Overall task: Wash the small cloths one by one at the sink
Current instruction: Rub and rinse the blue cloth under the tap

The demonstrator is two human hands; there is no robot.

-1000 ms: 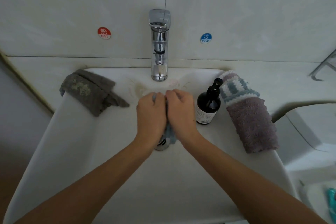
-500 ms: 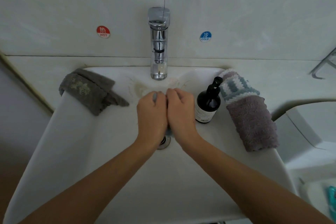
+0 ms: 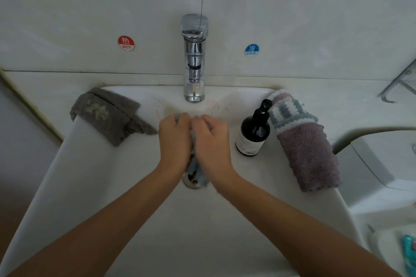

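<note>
Left hand [image 3: 174, 141] and right hand [image 3: 212, 144] grip blue cloth [image 3: 195, 170] — mid-sink [image 3: 90, 186].

"HOT" sticker [image 3: 126, 43], "COLD" sticker [image 3: 251, 50]

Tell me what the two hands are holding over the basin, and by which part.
Both the left hand and right hand grip one small grey-blue cloth, bunched at its upper part; its lower end hangs free over the drain.

glossy chrome tap [image 3: 194, 60], smooth white ceramic sink [image 3: 90, 186], fluffy cloths [image 3: 308, 155], glossy dark bottle [image 3: 254, 135].
</note>
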